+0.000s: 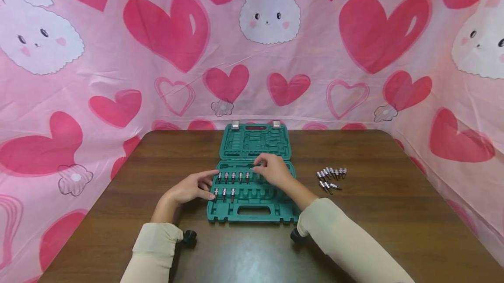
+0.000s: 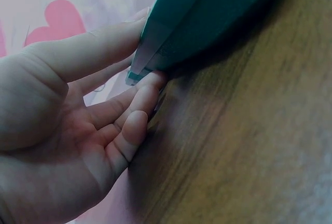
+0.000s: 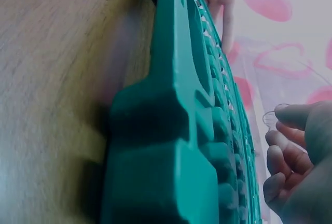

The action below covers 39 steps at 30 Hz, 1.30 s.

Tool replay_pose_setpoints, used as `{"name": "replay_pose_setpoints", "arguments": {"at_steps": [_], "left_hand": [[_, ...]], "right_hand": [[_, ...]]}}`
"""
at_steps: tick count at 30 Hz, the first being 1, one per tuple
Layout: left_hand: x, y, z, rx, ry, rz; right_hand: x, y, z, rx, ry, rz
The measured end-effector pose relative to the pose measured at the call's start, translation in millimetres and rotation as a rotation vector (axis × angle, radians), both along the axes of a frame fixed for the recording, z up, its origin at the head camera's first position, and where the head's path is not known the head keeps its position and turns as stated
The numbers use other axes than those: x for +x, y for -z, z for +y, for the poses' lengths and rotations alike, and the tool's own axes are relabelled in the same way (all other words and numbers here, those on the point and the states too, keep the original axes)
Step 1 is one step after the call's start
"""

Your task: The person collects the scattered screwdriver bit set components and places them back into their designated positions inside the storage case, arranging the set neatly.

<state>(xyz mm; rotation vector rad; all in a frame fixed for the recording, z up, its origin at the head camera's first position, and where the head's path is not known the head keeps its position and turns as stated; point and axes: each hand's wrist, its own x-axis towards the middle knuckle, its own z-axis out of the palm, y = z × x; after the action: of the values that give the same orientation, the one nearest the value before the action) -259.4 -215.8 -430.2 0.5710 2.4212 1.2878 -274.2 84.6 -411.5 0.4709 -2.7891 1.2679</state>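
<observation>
A green socket-set case (image 1: pixel 253 210) lies unfolded on the table, its lid (image 1: pixel 255 141) leaning up at the back. Two rows of silver bit sockets (image 1: pixel 233 177) stand in its slots, filling from the left side. My left hand (image 1: pixel 189 188) rests against the case's left edge, thumb and index finger extended and touching it. Over the upper row, right of the last socket there, hovers my right hand (image 1: pixel 273 170). Its fingers are loosely bent, and the right wrist view shows nothing between the thumb (image 3: pixel 293 115) and fingers.
More bit sockets (image 1: pixel 330 172) lie loose in a cluster on the brown wooden table (image 1: pixel 378 213), right of the case. A pink curtain (image 1: pixel 315 55) with hearts and rabbits hangs behind and at both sides. Dark wrist cameras (image 1: pixel 189 238) sit below both wrists.
</observation>
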Motion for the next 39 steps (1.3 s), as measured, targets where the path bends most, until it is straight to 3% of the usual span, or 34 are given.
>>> {"name": "replay_pose_setpoints", "arguments": {"at_steps": [15, 28, 39], "left_hand": [[0.1, 1.3, 0.8, -0.005, -0.006, 0.009], [-0.5, 2.5, 0.1, -0.001, -0.004, 0.009], [-1.6, 4.1, -0.2, 0.008, -0.011, 0.004]], "right_hand": [[0.1, 5.5, 42, -0.001, 0.057, 0.066], [1.6, 6.4, 78, 0.050, -0.018, 0.127], [6.4, 5.4, 107, 0.088, -0.041, 0.088]]}}
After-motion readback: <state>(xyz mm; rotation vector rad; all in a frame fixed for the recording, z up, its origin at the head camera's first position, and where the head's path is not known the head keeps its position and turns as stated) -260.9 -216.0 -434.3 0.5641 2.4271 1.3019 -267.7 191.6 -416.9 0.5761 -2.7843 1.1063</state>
